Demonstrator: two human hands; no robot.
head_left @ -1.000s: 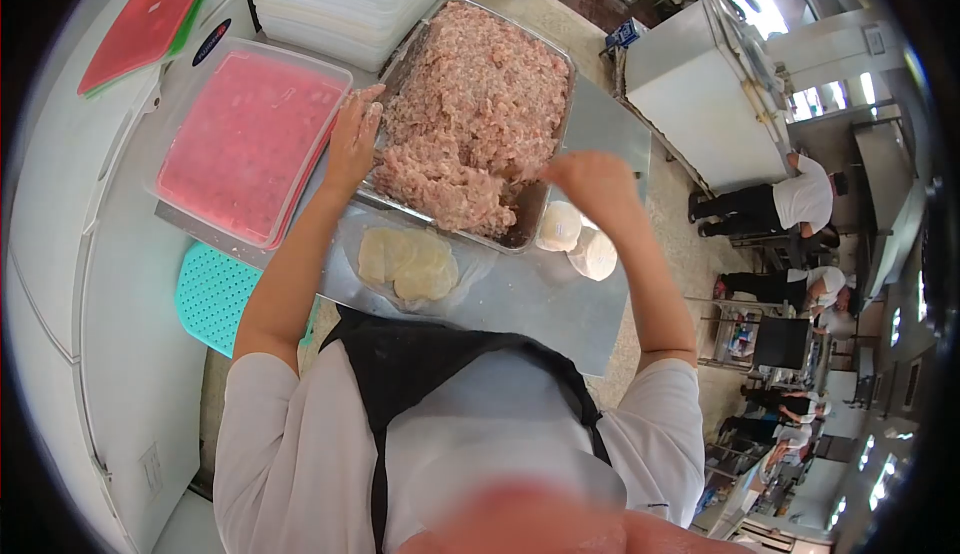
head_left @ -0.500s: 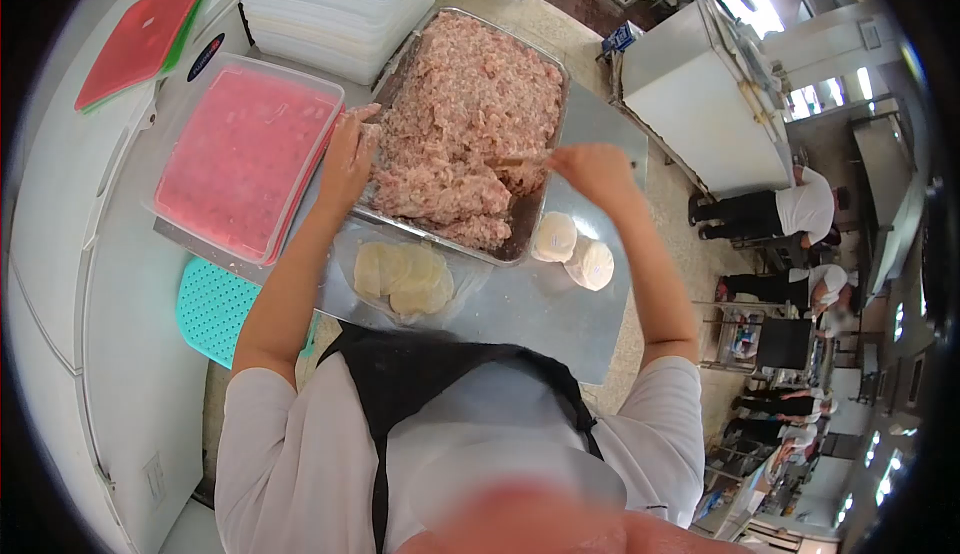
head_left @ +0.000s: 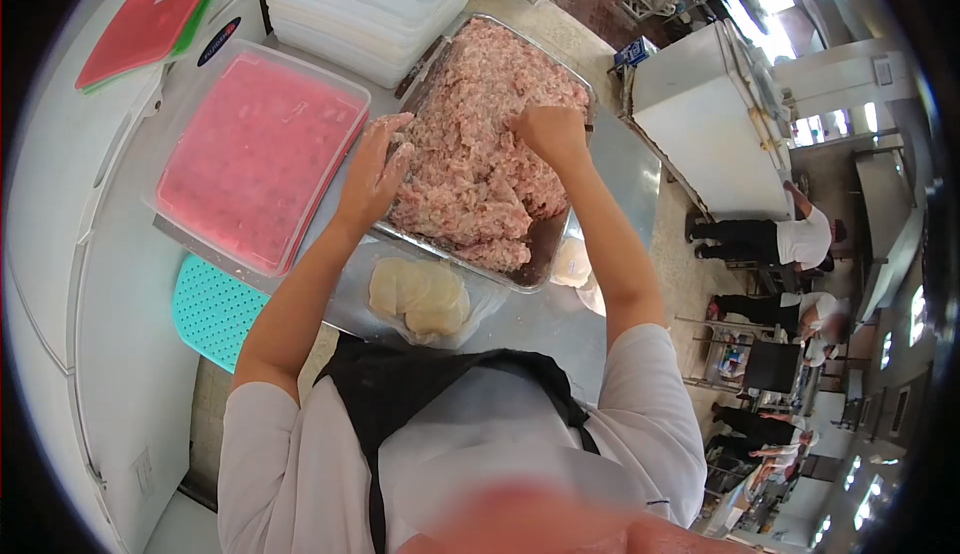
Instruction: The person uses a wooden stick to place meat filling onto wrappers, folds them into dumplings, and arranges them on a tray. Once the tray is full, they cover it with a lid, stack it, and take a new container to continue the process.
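A metal tray [head_left: 545,272] holds a large mass of ground meat [head_left: 480,104]. My right hand [head_left: 553,136] is over the meat, its fingers curled; what they hold, if anything, is hidden. At the tray's left edge is my left hand [head_left: 373,176], its fingers apart, smeared with bits of meat and holding nothing. Pale round discs [head_left: 420,296] lie on clear plastic in front of the tray. Two stacks of pale discs [head_left: 571,262] stand right of them, partly covered by my right forearm.
A lidded container with pink contents [head_left: 260,154] sits at the left. Behind it are stacked white containers [head_left: 375,4] and red and green lids [head_left: 150,24]. A turquoise perforated stool [head_left: 215,309] is below the table. Several people [head_left: 800,239] stand at the far right.
My right hand has moved from the tray's right edge to over the middle of the meat. My left hand's fingers have spread more. The whole view has shifted slightly.
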